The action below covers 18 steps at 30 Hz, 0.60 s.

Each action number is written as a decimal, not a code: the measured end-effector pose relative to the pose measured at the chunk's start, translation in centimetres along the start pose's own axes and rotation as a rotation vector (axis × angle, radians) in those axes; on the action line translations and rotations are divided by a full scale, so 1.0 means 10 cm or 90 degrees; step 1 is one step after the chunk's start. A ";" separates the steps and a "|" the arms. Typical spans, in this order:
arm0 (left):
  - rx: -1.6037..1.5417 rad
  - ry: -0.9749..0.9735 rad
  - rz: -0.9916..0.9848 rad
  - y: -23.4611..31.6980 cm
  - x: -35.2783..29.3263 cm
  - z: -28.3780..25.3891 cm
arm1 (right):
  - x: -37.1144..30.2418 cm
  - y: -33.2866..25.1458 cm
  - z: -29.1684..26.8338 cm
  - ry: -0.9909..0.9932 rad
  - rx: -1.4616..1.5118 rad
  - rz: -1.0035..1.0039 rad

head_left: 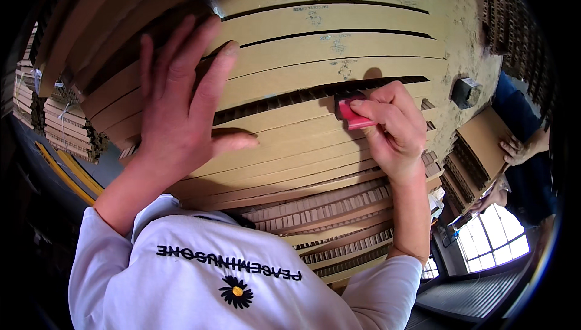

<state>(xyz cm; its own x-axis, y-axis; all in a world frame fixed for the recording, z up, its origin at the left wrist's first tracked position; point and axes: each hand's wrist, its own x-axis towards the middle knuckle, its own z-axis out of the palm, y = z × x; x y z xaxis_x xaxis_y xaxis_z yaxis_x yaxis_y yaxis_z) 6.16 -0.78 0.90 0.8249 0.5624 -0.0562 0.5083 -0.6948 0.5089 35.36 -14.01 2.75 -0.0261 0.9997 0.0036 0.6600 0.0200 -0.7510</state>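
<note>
My right hand (399, 133) pinches a small red-and-black hand stamp (353, 112) between thumb and fingers. Its black end is at a tan honeycomb cardboard strip (290, 139); whether they touch I cannot tell. Spread wide, my left hand (175, 106) is open over the left part of the strips and holds nothing. The strips lie side by side in a tight row, with a dark gap exposing honeycomb cells (272, 105) between two of them. Farther strips carry small printed marks (344, 68) along their faces.
At the right, another person's hand (516, 150) rests on a stack of cardboard panels (484, 139). A small dark box-like object (466, 93) lies on the stained tan surface (451, 39). Bundled cardboard (66, 121) and yellow bars (69, 169) are at the left.
</note>
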 end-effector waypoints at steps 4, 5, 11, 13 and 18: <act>0.008 -0.038 0.004 0.00 0.00 -0.08 | -0.02 -0.01 0.02 0.002 0.000 0.009; 0.014 -0.042 0.008 -0.01 0.00 -0.08 | -0.02 -0.01 0.03 0.004 0.000 0.009; 0.037 -0.030 0.022 0.06 0.01 -0.11 | -0.03 -0.02 0.07 0.048 -0.013 0.001; 0.053 -0.029 0.025 0.09 0.02 -0.13 | -0.02 -0.04 0.05 0.038 -0.011 0.030; 0.081 0.001 0.040 0.00 0.11 -0.20 | -0.28 0.00 0.08 0.475 0.710 0.310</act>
<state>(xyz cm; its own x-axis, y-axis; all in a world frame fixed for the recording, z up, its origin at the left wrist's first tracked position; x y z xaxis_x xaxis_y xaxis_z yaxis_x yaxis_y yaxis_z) 6.57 0.66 2.54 0.8558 0.5165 -0.0268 0.4829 -0.7795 0.3989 34.81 -16.82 2.23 0.6530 0.6851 -0.3229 -0.4465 0.0039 -0.8948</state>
